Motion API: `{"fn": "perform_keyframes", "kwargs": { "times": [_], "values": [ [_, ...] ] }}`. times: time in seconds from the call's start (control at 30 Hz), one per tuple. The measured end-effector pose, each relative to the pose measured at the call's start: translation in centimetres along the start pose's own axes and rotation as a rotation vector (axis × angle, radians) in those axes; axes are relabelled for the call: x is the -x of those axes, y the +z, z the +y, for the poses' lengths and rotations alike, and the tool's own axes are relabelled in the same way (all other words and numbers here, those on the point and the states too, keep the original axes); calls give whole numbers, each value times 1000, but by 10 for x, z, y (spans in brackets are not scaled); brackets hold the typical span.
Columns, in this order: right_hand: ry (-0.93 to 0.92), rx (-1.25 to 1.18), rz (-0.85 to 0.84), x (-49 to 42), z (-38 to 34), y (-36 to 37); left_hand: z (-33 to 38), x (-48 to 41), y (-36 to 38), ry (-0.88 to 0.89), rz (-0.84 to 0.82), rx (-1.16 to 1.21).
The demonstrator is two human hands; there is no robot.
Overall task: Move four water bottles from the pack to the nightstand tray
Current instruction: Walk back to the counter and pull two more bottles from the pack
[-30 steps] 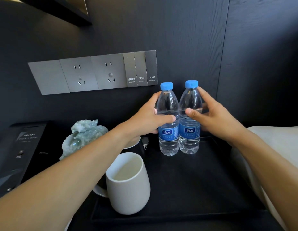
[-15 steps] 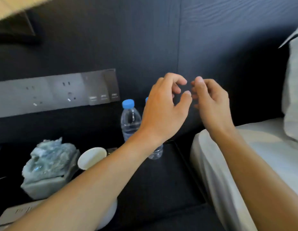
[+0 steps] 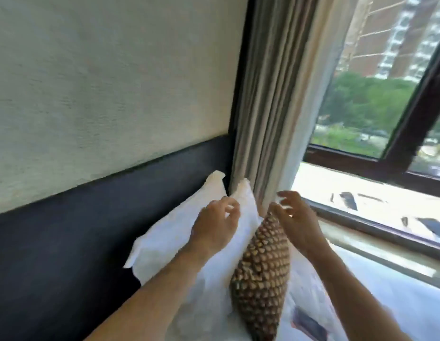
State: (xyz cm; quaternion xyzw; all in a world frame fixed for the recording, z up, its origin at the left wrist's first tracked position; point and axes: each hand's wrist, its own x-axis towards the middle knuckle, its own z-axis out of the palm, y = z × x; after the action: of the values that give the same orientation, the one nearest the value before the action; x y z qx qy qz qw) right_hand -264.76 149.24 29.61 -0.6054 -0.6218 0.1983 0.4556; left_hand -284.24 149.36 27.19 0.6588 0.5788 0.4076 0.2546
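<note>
No water bottle, pack or nightstand tray is in view; the camera faces the bed head and a window. My left hand (image 3: 215,227) floats in front of the white pillows with its fingers loosely curled and apart, holding nothing. My right hand (image 3: 296,221) is raised beside it, above the tip of a brown patterned cushion, fingers spread and empty. Both forearms reach in from the bottom of the frame. The picture is motion-blurred.
Two white pillows (image 3: 179,237) lean on a dark headboard (image 3: 66,237) under a pale wall. A brown patterned cushion (image 3: 262,274) stands on the white bedding (image 3: 376,303). A grey curtain (image 3: 270,94) hangs by the window (image 3: 376,99) and its sill (image 3: 361,190).
Both hands let go of the two bottles standing on the tray and pulled back empty. The view swung right, from the nightstand to the pillows and window.
</note>
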Motion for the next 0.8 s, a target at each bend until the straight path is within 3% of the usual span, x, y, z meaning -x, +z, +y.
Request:
{"fn": "perform_keyframes", "kwargs": {
  "times": [0.17,0.33,0.67,0.8],
  "values": [
    [121,177,326,74,-71,-274,267,32,50,307,-322,-56],
    [311,414,692,244,-106,-512,496,174,137,687,-644,78],
    [798,570,1151,659,-67,-794,735,577,332,1201,-1047,148],
    [966,612,1230,792,-46,-893,801,712,407,1277,-1155,168]
  ]
}}
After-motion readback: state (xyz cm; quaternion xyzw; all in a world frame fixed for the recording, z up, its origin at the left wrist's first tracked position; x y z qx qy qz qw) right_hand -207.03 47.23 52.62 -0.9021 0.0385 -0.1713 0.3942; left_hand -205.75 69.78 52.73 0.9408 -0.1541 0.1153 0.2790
